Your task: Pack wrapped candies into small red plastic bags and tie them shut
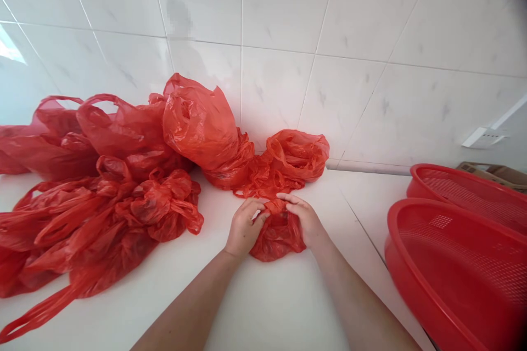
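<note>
A small red plastic bag (276, 236) lies on the white tabletop in front of me, its upper part gathered and folded over. My left hand (247, 225) pinches the folded edge between thumb and fingers. On the other side, my right hand (302, 218) grips the bag's right edge, with fingers curled over the folded part. Just behind my fingertips lies more crumpled red plastic (272, 175). An open-mouthed red bag (298, 156) stands there against the wall. Whether anything is inside the bag between my hands cannot be made out.
Several knotted red bags (82, 230) are heaped at the left, and larger full ones (201, 120) lean by the tiled wall (280, 88). Two red perforated plastic baskets (453, 269) stand at the right. Behind them is a cardboard box (494, 173); a white socket strip (483, 137) sits on the wall.
</note>
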